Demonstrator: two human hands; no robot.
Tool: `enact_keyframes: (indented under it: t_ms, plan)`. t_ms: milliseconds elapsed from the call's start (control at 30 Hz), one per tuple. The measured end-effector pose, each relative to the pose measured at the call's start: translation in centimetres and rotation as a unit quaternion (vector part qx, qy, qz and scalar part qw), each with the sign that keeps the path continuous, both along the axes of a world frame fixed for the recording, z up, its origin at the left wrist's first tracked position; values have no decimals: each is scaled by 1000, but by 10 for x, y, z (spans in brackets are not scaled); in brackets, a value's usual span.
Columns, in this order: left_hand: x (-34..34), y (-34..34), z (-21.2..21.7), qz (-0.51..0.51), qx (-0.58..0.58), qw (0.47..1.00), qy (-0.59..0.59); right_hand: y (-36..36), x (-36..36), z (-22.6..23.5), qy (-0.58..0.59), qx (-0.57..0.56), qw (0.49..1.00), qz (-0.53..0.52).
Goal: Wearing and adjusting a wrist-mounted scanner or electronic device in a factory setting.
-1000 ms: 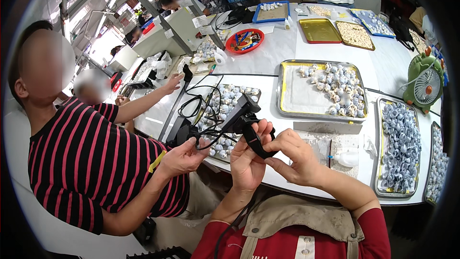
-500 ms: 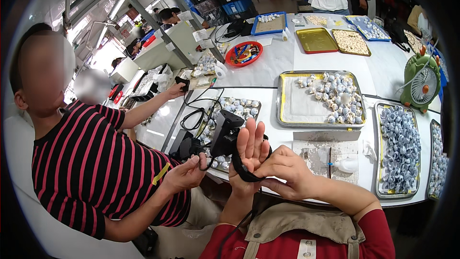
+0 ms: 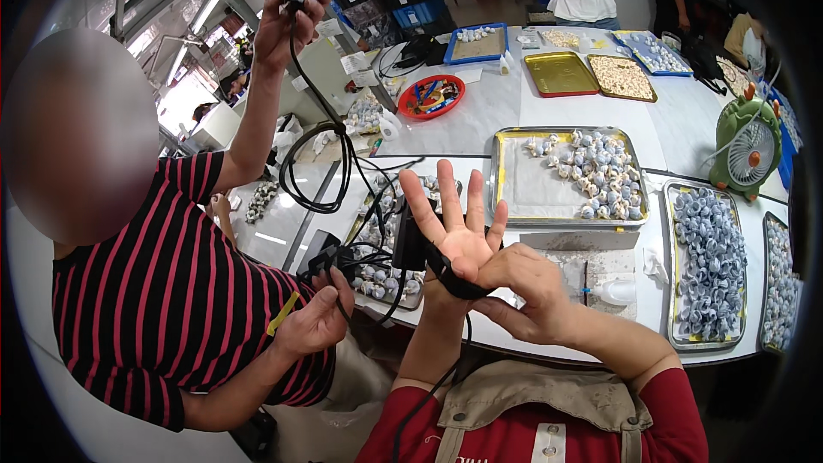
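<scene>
The left hand (image 3: 465, 238) is up with its fingers spread apart, and the right hand (image 3: 527, 287) pinches the black strap (image 3: 456, 284) that goes across the left hand near its wrist, beside a black box (image 3: 410, 243), near the table (image 3: 647, 326).

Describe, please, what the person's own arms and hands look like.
Red sleeves leave both forearms bare. The left hand is ungloved, with a black strap around its base and a thin black cable beside that forearm. The right hand is ungloved.
</scene>
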State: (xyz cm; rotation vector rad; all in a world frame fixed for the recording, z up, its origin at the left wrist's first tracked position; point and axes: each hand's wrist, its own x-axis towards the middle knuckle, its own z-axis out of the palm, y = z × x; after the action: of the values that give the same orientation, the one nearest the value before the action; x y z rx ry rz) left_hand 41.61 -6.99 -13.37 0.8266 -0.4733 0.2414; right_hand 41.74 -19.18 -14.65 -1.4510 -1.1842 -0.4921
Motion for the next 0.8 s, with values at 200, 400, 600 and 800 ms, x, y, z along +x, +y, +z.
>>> enact_keyframes:
  t_ms: [200, 400, 600, 800]
  plan:
    - [14, -7, 11, 45, 64, 994, 78, -10, 3, -2, 124, -7, 991, 43]
    - [26, -12, 16, 11, 77, 989, 128, -16, 6, 7, 219, -43, 974, 43]
    - [45, -12, 19, 87, 86, 988, 95, -6, 18, 11, -23, -17, 998, -61]
    - [49, -11, 16, 80, 92, 988, 97, -7, 18, 2, 120, 0, 991, -51]
